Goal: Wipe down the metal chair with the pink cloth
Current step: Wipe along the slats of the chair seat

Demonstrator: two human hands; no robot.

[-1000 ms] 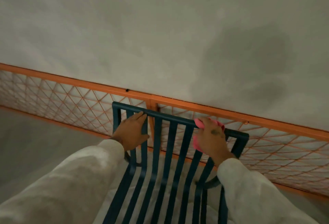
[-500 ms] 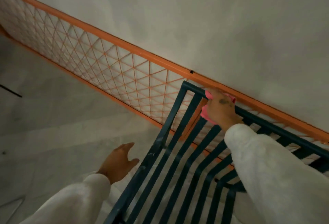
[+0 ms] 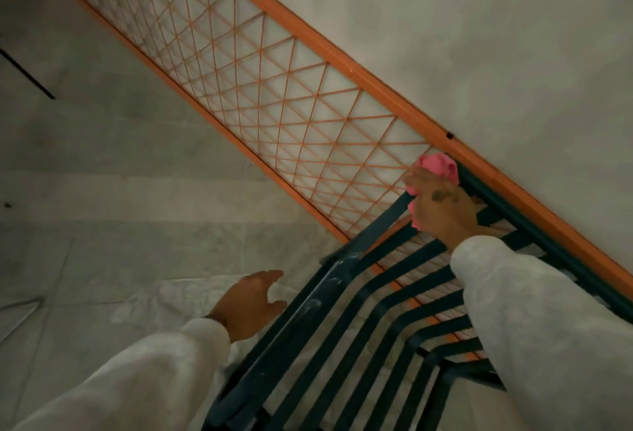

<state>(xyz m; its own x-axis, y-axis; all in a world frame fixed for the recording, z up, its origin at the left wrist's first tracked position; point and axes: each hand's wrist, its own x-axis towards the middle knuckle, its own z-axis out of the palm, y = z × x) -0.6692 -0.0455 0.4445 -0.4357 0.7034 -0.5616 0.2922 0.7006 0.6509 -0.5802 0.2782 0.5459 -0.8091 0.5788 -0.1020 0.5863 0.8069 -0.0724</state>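
Metal chair (image 3: 301, 319): dark blue-green slatted frame, sits at 4–5 o'clock in the head view, with the backrest top corner up against the orange lattice railing (image 3: 342, 62). Pale scuffs or dust streaks show on the left side rail.

Pink cloth (image 3: 440, 165): bunched at the backrest's top-left corner, about 2–3 o'clock from centre, with the top of the wad sticking out above the hand.

Right hand (image 3: 445, 214): on that same corner, fingers (image 3: 412, 180) curled round the cloth and clamping it against the chair frame. There's a small dark mark on the back of the hand. White sleeve (image 3: 531, 310) runs down to 4 o'clock, crossing over the slats.

Left hand (image 3: 246, 304): at 6–7 o'clock, just beside the chair's left rail, over the floor (image 3: 102, 190). Fingers are apart and relaxed, holding nothing. Can't tell if the thumb touches the rail.

Grey wall (image 3: 479, 19) fills 12–2 o'clock behind the railing.
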